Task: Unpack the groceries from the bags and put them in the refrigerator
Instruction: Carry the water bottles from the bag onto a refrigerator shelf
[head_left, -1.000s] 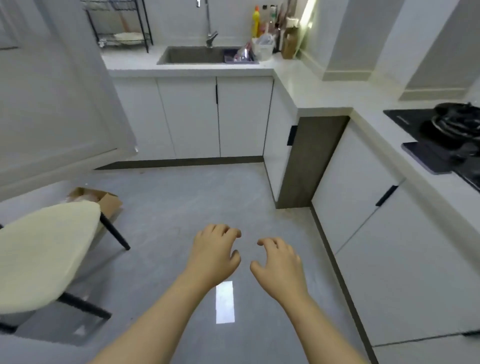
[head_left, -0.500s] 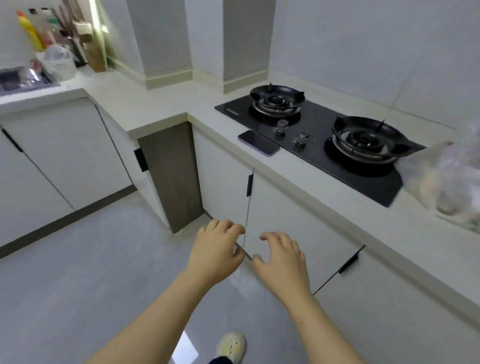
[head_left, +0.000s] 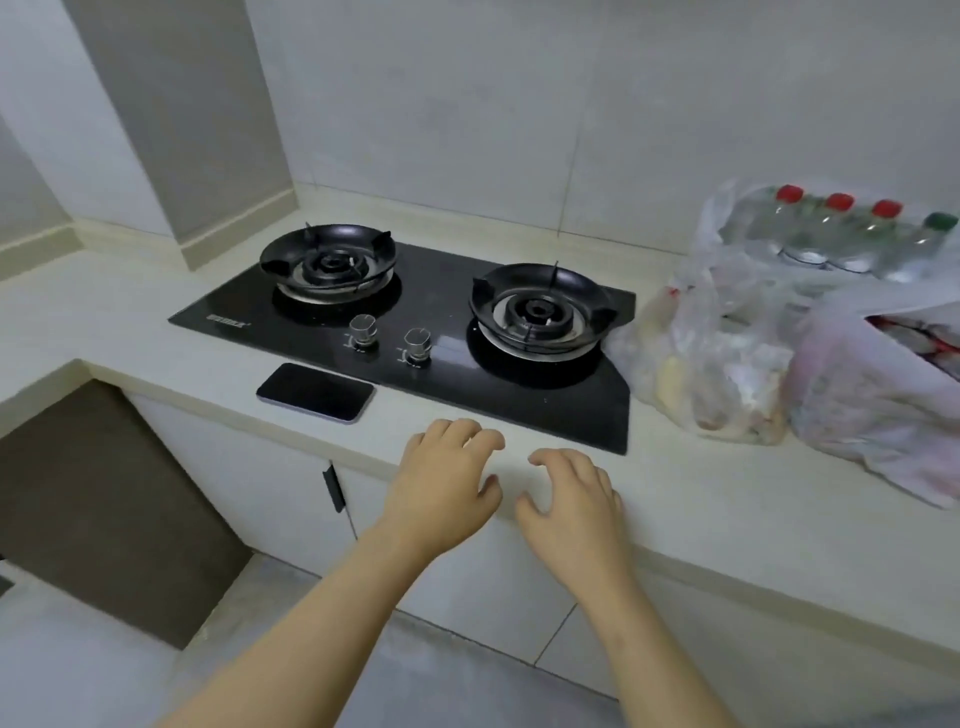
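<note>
Grocery bags (head_left: 727, 332), head view. Three thin plastic bags stand packed together on the surface (head_left: 727, 525), beyond and to the right of my right grip (head_left: 571, 499), well apart from it. The nearest to that grip, a clear bag (head_left: 711, 364), holds pale lumpy goods I cannot identify and rests against the right edge of the hob (head_left: 415, 327). Farther right, a pinkish bag (head_left: 872, 410) gapes at its top. Behind both, a third bag (head_left: 810, 244) carries upright bottles, three with red caps and one with a green cap. I judge they were set beside the burners rather than on them so that they stand steady and stay within reach for unpacking.

My left grip (head_left: 441, 483) and right grip hover side by side over the front edge of the surface, fingers loosely curled and holding nothing. This looks like a posture ready for a reach to the right. The hob lies directly beyond both grips. A dark phone (head_left: 315, 392) lies flat beyond and to the left of my left grip, just off the hob's front edge. The refrigerator is not in view. All three bags look full, so I judge that unpacking has not yet begun.
</note>
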